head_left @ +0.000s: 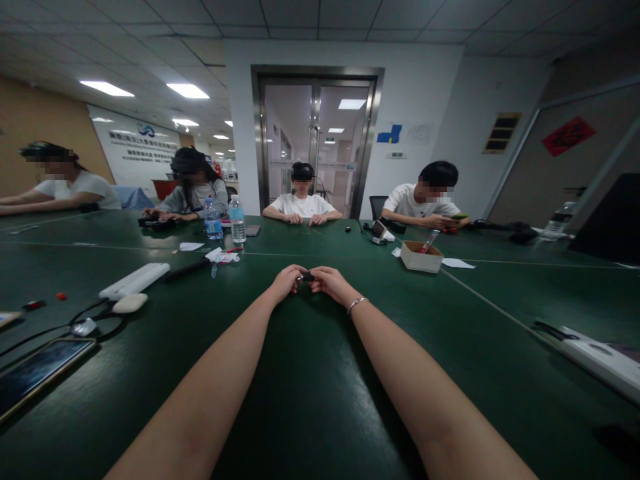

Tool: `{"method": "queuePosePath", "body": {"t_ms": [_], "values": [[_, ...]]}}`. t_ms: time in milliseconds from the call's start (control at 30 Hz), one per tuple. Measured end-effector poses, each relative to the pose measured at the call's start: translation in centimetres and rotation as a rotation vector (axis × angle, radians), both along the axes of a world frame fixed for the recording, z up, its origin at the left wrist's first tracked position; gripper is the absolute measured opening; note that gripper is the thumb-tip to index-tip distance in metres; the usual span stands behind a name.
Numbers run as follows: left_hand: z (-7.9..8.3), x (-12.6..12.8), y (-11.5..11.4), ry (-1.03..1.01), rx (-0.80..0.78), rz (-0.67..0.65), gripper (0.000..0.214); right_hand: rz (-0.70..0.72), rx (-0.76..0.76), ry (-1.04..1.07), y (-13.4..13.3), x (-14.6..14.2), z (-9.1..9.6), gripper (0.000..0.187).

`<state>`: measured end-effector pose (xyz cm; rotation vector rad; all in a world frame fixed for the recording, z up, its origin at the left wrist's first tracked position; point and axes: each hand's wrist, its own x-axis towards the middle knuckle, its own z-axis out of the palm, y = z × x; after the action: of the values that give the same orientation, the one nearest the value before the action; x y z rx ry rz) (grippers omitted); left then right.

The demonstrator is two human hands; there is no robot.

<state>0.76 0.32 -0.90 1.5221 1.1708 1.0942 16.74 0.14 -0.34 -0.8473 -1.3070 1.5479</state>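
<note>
Both my arms stretch out over the dark green table. My left hand and my right hand meet at the middle, fingers curled together. Between the fingertips they pinch a small dark object, too small to name. A thin bracelet sits on my right wrist. The hands rest on or just above the tabletop.
A small cardboard box stands to the far right, two water bottles to the far left. A white power strip, cables and a phone lie at left; another strip at right. Several people sit around the far side.
</note>
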Motion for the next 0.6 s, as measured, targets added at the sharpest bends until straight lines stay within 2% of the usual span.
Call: {"method": "queuePosePath", "body": {"t_ms": [100, 233, 600], "values": [[0.17, 0.05, -0.18, 0.022, 0.024, -0.007, 0.028, -0.004, -0.005, -0.001, 0.05, -0.04, -0.06, 0.004], [0.11, 0.08, -0.12, 0.015, 0.012, 0.039, 0.022, -0.008, -0.007, 0.002, 0.04, -0.03, -0.09, 0.003], [-0.37, -0.16, 0.29, 0.023, 0.02, 0.013, 0.026, -0.001, -0.007, 0.007, -0.11, 0.0, 0.04, 0.001]]}}
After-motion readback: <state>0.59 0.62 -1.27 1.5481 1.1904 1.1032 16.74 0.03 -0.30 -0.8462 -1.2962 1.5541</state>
